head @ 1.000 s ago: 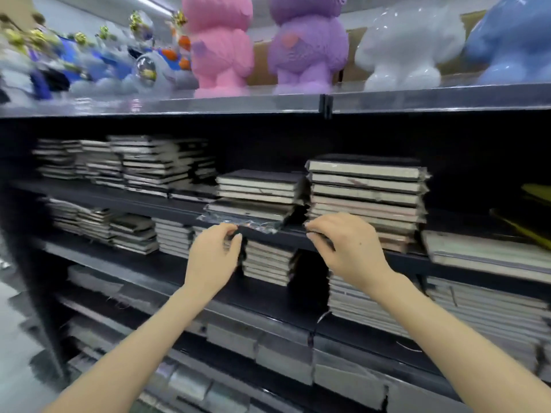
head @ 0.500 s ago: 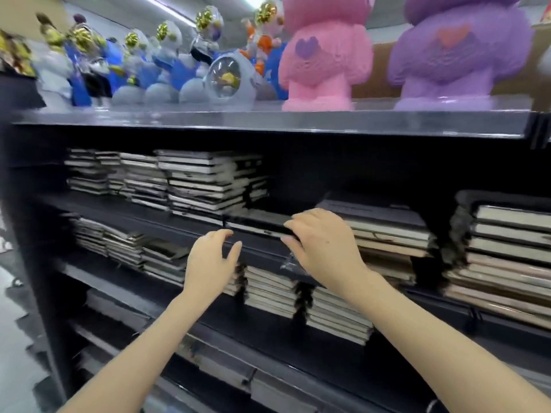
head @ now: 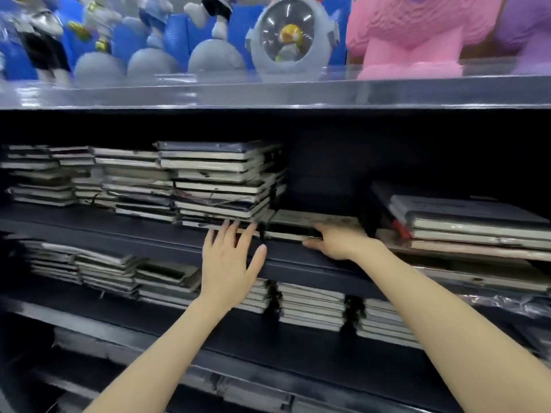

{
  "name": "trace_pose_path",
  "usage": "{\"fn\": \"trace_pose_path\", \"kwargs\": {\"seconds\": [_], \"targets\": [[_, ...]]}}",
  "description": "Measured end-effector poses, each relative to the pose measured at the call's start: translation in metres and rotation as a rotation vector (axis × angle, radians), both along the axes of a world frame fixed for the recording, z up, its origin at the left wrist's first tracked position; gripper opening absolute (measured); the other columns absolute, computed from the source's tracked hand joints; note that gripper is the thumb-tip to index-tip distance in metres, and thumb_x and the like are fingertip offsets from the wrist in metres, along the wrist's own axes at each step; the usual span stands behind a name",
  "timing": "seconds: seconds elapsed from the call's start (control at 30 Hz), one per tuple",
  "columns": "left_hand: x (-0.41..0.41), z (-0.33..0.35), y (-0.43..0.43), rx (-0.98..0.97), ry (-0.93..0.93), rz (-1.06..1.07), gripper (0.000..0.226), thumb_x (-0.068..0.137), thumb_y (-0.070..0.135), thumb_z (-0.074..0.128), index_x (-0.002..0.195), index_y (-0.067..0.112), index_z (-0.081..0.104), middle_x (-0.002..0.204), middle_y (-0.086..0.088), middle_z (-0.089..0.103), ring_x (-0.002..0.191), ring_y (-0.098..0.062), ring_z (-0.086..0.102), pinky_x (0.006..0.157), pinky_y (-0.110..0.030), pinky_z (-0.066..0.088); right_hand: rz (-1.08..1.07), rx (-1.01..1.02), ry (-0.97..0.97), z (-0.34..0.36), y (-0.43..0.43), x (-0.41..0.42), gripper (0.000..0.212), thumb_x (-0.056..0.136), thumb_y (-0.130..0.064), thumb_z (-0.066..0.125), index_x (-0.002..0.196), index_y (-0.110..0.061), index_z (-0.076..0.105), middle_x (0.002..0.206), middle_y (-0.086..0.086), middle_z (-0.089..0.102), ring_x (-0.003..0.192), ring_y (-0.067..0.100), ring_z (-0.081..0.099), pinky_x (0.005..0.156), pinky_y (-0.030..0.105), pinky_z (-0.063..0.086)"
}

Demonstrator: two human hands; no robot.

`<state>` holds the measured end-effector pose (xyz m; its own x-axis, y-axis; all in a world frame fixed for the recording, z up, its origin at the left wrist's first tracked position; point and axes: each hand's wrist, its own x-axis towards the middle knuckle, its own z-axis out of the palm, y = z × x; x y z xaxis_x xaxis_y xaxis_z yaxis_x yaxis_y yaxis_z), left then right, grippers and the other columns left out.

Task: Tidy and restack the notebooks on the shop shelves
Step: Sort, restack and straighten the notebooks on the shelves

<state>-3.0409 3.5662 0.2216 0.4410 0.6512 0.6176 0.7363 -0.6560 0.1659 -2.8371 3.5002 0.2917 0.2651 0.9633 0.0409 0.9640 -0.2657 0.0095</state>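
Right hand (head: 337,242) has its grip closed on a low pile of notebooks (head: 301,223). The thumb lies along the pile's front edge and the fingers curl over the top, though motion blur hides how many books the grip takes in. The pile lies flat near the front of a dark shelf (head: 134,231), in the gap between a tall stack (head: 220,180) on its left and another stack (head: 477,225) on its right.

The left hand (head: 229,263) has no grip on anything. Its fingers are straight and spread, with the tips touching the bottom books of the tall stack at the shelf's lip. Its thumb is held out to the side over the shelf front. The tall stack is uneven, its covers jutting out to different depths, and black elastic bands show at its right side.

Further left on the same shelf, more stacks (head: 74,174) stand side by side, a little lower and just as ragged. On the shelf below (head: 268,341), a row of notebook piles (head: 311,305) lies flat, partly hidden behind the left hand and forearm.

Above, a glossy top shelf (head: 268,93) carries toys. A round astronaut helmet (head: 290,40) has a small figure inside. Grey domes (head: 214,55) with figures on them stand to its left. A pink blocky figure (head: 408,34) stands to its right, with a purple figure (head: 527,31) at the frame's edge.
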Motion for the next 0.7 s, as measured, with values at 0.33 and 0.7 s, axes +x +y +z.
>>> {"fn": "trace_pose_path", "kwargs": {"seconds": [0.33, 0.7], "targets": [[-0.004, -0.006, 0.009, 0.020, -0.117, -0.151, 0.064, 0.096, 0.052, 0.020, 0.130, 0.010, 0.055, 0.133, -0.015, 0.056, 0.128, -0.032, 0.046, 0.108, -0.050, 0.031, -0.051, 0.113, -0.113, -0.006, -0.007, -0.021, 0.050, 0.098, -0.053, 0.034, 0.143, -0.032, 0.041, 0.141, 0.001, 0.051, 0.123, 0.026, 0.050, 0.093, 0.033, 0.045], [-0.031, 0.001, 0.004, -0.109, -0.317, -0.424, 0.079, 0.091, 0.063, 0.009, 0.139, 0.011, 0.045, 0.142, -0.006, 0.047, 0.136, -0.024, 0.035, 0.111, -0.033, 0.022, 0.094, 0.250, -0.297, -0.010, -0.106, -0.084, 0.050, 0.096, -0.056, 0.026, 0.134, -0.031, 0.047, 0.125, -0.007, 0.059, 0.108, 0.018, 0.059, 0.082, 0.037, 0.051]]}}
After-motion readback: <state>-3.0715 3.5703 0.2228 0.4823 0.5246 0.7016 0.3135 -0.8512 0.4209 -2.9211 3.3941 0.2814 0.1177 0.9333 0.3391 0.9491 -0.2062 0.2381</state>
